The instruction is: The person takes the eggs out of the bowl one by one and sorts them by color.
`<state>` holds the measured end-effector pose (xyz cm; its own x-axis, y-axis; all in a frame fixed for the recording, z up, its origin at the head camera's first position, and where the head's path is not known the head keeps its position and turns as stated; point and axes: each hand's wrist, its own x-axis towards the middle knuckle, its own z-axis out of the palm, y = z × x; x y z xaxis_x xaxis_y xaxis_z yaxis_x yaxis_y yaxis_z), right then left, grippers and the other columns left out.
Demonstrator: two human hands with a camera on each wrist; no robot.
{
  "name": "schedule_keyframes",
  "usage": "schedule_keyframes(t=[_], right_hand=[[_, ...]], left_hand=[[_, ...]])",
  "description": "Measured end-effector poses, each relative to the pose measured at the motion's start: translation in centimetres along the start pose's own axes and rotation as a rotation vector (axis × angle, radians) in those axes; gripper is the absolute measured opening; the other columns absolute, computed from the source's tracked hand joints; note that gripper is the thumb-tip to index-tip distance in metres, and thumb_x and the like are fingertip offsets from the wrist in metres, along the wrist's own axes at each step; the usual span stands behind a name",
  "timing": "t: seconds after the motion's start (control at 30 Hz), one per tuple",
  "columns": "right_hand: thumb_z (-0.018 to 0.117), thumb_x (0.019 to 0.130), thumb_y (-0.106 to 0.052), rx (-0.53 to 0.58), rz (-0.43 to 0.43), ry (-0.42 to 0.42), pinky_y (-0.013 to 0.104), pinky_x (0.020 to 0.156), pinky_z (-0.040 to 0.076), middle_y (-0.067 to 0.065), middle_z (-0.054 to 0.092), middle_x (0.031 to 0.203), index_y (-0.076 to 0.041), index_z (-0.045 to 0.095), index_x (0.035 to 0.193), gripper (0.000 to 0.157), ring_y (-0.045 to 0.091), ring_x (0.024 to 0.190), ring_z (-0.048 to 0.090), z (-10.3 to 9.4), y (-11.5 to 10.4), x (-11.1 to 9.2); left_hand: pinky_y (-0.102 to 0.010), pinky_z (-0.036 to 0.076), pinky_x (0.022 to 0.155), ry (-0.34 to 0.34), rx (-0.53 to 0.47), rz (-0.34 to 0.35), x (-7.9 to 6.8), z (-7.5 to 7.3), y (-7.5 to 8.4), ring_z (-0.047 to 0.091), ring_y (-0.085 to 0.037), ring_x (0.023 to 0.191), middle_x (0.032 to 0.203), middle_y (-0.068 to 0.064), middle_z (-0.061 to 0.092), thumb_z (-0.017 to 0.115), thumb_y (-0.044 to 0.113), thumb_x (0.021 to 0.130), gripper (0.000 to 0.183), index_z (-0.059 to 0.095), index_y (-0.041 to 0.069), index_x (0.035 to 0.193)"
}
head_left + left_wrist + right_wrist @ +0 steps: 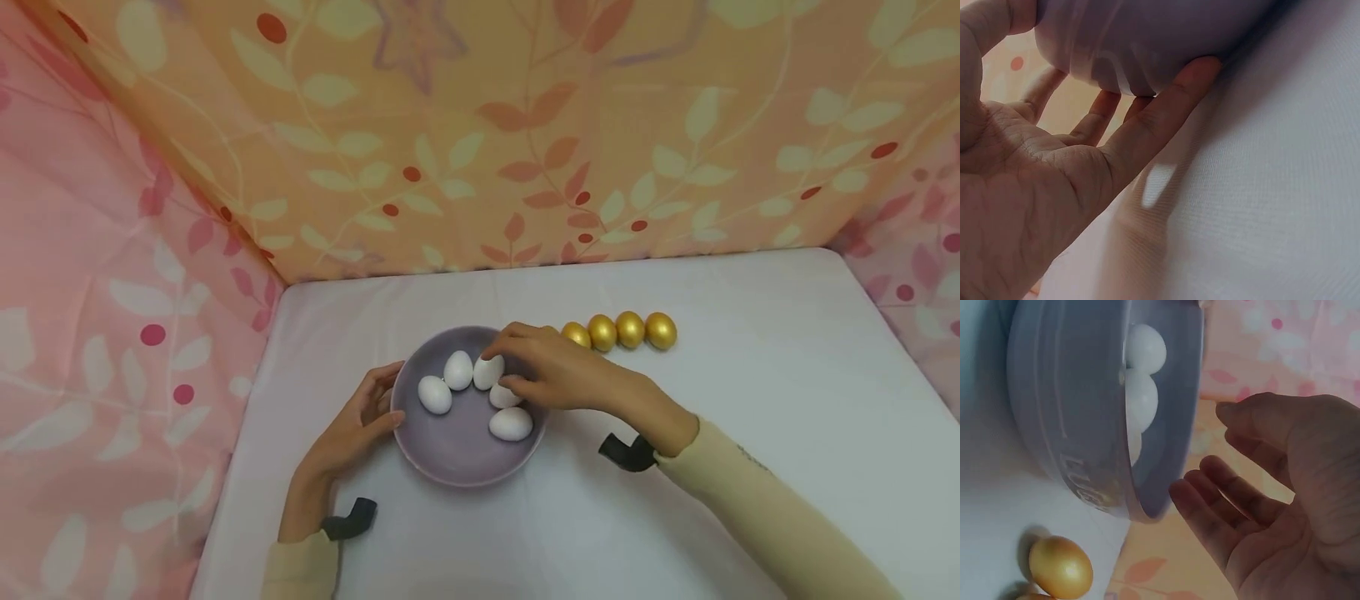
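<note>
Two hands are at a purple bowl [450, 454] on a white table [750, 358]. The left hand [343, 442] holds the bowl's left side, thumb by the rim and the other fingers bent against the outside. The right hand [562, 371] is over the bowl's right side, fingers loose and spread, with a gap between thumb and fingertips. Five white eggs [458, 370] sit inside the bowl in a curve, along the far and right sides, so there is room on the near part of its floor. The right hand hides bits of two of them. Beyond that hand, gold eggs [631, 329] make a row; four show well. Wide table stretches from the row to the right edge, and a thinner strip lies between the bowl and the leafy back cloth [645, 117]. The bowl is nearer the left edge than the right.
</note>
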<state>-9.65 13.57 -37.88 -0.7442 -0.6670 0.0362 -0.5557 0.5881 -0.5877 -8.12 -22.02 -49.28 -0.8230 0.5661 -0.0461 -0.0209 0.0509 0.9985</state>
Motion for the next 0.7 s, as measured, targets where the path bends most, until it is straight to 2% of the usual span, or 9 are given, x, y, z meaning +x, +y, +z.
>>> schedule_keyframes(t=[0.1,0.17,0.37,0.47,0.7], right_hand=[[0.069,0.1,-0.013,0.028,0.014,-0.066,0.034,0.09,0.055,0.008,0.067,0.131,-0.01,0.069,0.132,0.032,0.023,0.102,0.069,0.2,0.1,1.2],[0.068,0.1,-0.012,0.02,0.018,-0.115,0.032,0.09,0.055,0.008,0.067,0.13,-0.009,0.069,0.131,0.03,0.023,0.103,0.068,0.3,0.1,1.8],[0.066,0.099,-0.006,-0.059,-0.025,-0.206,0.038,0.098,0.053,0.009,0.068,0.125,-0.006,0.072,0.124,0.026,0.025,0.111,0.064,0.9,-0.1,3.8],[0.064,0.095,0.001,-0.097,-0.03,-0.261,0.04,0.1,0.053,0.009,0.067,0.125,-0.005,0.073,0.122,0.03,0.025,0.114,0.062,1.1,-0.1,4.7],[0.066,0.089,0.007,-0.192,0.081,-0.42,0.041,0.104,0.05,0.008,0.065,0.127,-0.015,0.076,0.127,0.046,0.027,0.117,0.058,1.8,-0.6,6.0]], left_hand=[[-0.022,0.05,0.107,-0.005,-0.019,0.004,0.1,0.0,0.0,0.051,-0.008,0.144,0.167,-0.02,0.033,0.061,0.003,0.105,0.069,0.027,0.013,0.164],[-0.021,0.049,0.107,-0.009,-0.026,0.006,0.1,0.0,-0.1,0.051,-0.007,0.144,0.167,-0.019,0.034,0.061,0.003,0.105,0.069,0.027,0.013,0.164],[-0.021,0.048,0.108,-0.016,-0.027,0.004,-0.1,0.0,-0.3,0.05,-0.007,0.145,0.166,-0.016,0.035,0.06,0.002,0.105,0.069,0.027,0.014,0.164],[-0.02,0.048,0.109,-0.016,-0.029,0.003,-0.1,-0.1,-0.2,0.05,-0.008,0.146,0.166,-0.015,0.036,0.061,0.002,0.105,0.07,0.027,0.015,0.164],[-0.02,0.047,0.109,-0.024,-0.028,0.013,0.1,0.0,-0.3,0.048,-0.006,0.147,0.167,-0.016,0.034,0.059,0.002,0.105,0.069,0.026,0.014,0.164]])
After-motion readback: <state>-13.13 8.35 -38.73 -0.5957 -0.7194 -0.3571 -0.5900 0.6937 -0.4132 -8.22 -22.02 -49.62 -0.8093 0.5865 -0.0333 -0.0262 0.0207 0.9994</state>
